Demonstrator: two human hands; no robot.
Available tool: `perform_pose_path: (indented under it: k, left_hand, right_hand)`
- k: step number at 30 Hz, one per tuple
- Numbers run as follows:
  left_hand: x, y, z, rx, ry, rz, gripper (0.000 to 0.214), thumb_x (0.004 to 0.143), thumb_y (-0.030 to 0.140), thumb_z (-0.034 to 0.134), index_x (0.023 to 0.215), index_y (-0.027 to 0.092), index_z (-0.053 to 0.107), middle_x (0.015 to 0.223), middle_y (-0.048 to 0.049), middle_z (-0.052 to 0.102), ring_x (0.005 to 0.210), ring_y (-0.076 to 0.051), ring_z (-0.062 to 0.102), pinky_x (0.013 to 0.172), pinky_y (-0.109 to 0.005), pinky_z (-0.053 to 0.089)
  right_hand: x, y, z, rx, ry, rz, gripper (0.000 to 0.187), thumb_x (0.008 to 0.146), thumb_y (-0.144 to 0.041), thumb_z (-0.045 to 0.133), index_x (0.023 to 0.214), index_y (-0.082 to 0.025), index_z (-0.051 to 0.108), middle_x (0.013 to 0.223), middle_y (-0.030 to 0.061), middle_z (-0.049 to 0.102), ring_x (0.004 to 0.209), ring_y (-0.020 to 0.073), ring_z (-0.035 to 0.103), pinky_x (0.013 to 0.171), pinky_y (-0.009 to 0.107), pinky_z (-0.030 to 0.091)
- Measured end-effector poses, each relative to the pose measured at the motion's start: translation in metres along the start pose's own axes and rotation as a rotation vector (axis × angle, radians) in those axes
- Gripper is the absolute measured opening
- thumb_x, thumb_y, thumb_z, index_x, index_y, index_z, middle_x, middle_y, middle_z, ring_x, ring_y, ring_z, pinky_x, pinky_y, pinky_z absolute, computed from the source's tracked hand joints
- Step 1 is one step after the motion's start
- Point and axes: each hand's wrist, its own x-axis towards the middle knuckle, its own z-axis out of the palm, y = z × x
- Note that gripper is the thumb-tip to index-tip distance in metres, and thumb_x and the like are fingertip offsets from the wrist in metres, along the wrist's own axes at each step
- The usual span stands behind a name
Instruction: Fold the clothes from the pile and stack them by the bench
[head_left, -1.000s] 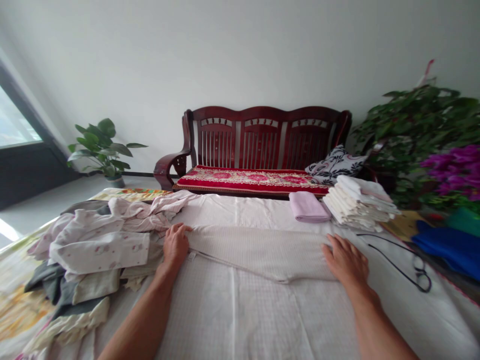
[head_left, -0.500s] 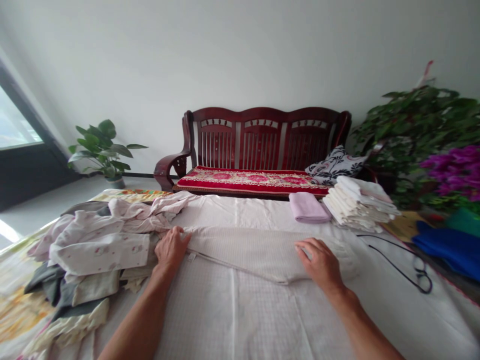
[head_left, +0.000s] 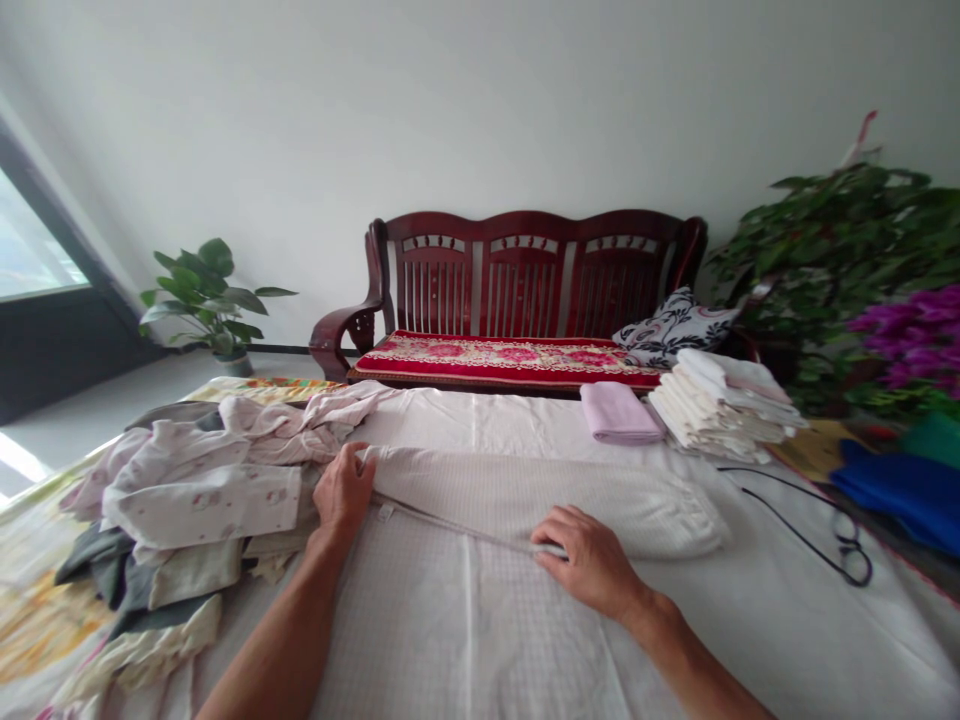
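Observation:
A pale, finely checked pair of trousers (head_left: 465, 490) lies folded lengthwise on the white cloth (head_left: 525, 640), its gathered cuff toward the right. At its left end my left hand (head_left: 345, 490) is closed on the fabric's corner, next to a small white tag. My right hand (head_left: 581, 555) pinches the near edge around the middle, thumb below and fingers on top. Just left of my left hand is a loose heap of clothes, with a white printed top (head_left: 202, 500) uppermost. The fingertips of my left hand are partly hidden.
A stack of folded white clothes (head_left: 724, 405) and a folded lilac cloth (head_left: 621, 413) sit at the back right. A black cord (head_left: 806, 525) lies at the right. Beyond the table stands a dark red wooden bench (head_left: 517, 275); potted plants (head_left: 214, 300) flank it.
My right hand has moved left and nearer to me, from above the trousers' right part to the near edge, which it now pinches. My left hand has stayed at the left end.

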Motion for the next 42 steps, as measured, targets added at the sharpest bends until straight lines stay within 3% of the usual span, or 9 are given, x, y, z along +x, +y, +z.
perform_pose_path:
  k: [9,15,20,23,27,30,34,37,42]
  left_hand:
    - [0.001,-0.006,0.004,-0.083,0.134,0.033,0.028,0.092,0.038,0.053,0.116,0.027,0.061,0.077,0.0029,0.063,0.076,-0.018,0.061,0.064,-0.026,0.036]
    - [0.000,-0.005,0.003,0.025,0.058,0.076,0.020,0.092,0.031,0.051,0.102,0.027,0.067,0.097,-0.0007,0.070,0.085,-0.020,0.064,0.065,-0.028,0.037]
    - [0.000,-0.006,0.004,0.206,-0.017,0.111,0.021,0.088,0.026,0.051,0.097,0.027,0.070,0.104,-0.0049,0.071,0.100,-0.027,0.063,0.080,-0.034,0.042]
    - [-0.002,-0.004,0.002,0.268,0.044,0.153,0.024,0.087,0.023,0.051,0.098,0.027,0.072,0.110,-0.0070,0.069,0.105,-0.030,0.060,0.091,-0.041,0.041]
    - [-0.011,0.016,0.003,0.128,0.089,0.333,0.035,0.090,0.014,0.042,0.105,0.026,0.071,0.125,-0.0043,0.066,0.119,-0.025,0.055,0.108,-0.038,0.035]
    - [-0.023,0.040,0.014,0.004,-0.087,0.558,0.039,0.096,0.017,0.036,0.120,0.025,0.066,0.139,-0.0038,0.060,0.133,-0.021,0.048,0.113,-0.036,0.034]
    - [-0.039,0.058,0.039,0.006,-0.300,0.816,0.047,0.099,0.031,0.042,0.145,0.021,0.049,0.156,-0.0088,0.043,0.146,-0.025,0.034,0.119,-0.043,0.027]
    - [-0.043,0.054,0.049,0.091,-0.338,0.839,0.053,0.099,0.040,0.045,0.150,0.026,0.043,0.159,-0.0107,0.038,0.148,-0.029,0.029,0.119,-0.048,0.024]
    - [-0.034,0.037,0.045,0.234,-0.317,0.773,0.056,0.099,0.050,0.045,0.152,0.033,0.039,0.161,-0.0094,0.034,0.149,-0.032,0.028,0.119,-0.051,0.023]
  right_hand:
    - [0.001,0.007,0.001,0.109,0.046,-0.019,0.019,0.092,-0.019,0.056,0.074,-0.024,0.064,0.076,-0.0010,0.064,0.079,0.0158,0.059,0.072,0.027,0.043]
    - [-0.001,0.010,-0.002,0.089,-0.007,-0.100,0.012,0.085,-0.020,0.064,0.074,-0.024,0.067,0.073,-0.0008,0.064,0.074,0.0158,0.057,0.069,0.027,0.042]
    - [-0.002,0.010,-0.003,0.125,-0.046,-0.161,0.022,0.089,-0.026,0.061,0.068,-0.023,0.066,0.068,-0.0012,0.063,0.070,0.0152,0.056,0.070,0.028,0.042]
    - [-0.001,0.015,-0.002,0.203,0.033,-0.086,0.036,0.096,-0.033,0.053,0.064,-0.023,0.063,0.064,-0.0006,0.060,0.069,0.0157,0.057,0.069,0.028,0.044]
    - [0.003,0.025,-0.001,0.244,0.181,0.039,0.033,0.101,-0.037,0.043,0.095,-0.024,0.072,0.094,0.0040,0.072,0.094,0.0186,0.065,0.086,0.032,0.050]
    - [0.007,0.034,0.003,0.118,0.180,0.014,0.040,0.101,-0.040,0.040,0.130,-0.023,0.062,0.133,0.0080,0.065,0.128,0.0221,0.054,0.108,0.039,0.043]
    - [0.008,0.046,0.016,-0.132,0.045,0.042,0.051,0.101,-0.042,0.036,0.145,-0.020,0.049,0.152,0.0103,0.048,0.144,0.0265,0.037,0.117,0.049,0.033]
    - [0.005,0.061,0.021,-0.286,-0.039,0.110,0.053,0.101,-0.042,0.034,0.149,-0.021,0.045,0.157,0.0097,0.041,0.146,0.0268,0.033,0.118,0.052,0.030]
    - [-0.006,0.101,0.010,-0.459,-0.051,0.246,0.056,0.101,-0.043,0.031,0.151,-0.021,0.041,0.160,0.0097,0.036,0.147,0.0271,0.032,0.118,0.054,0.028]
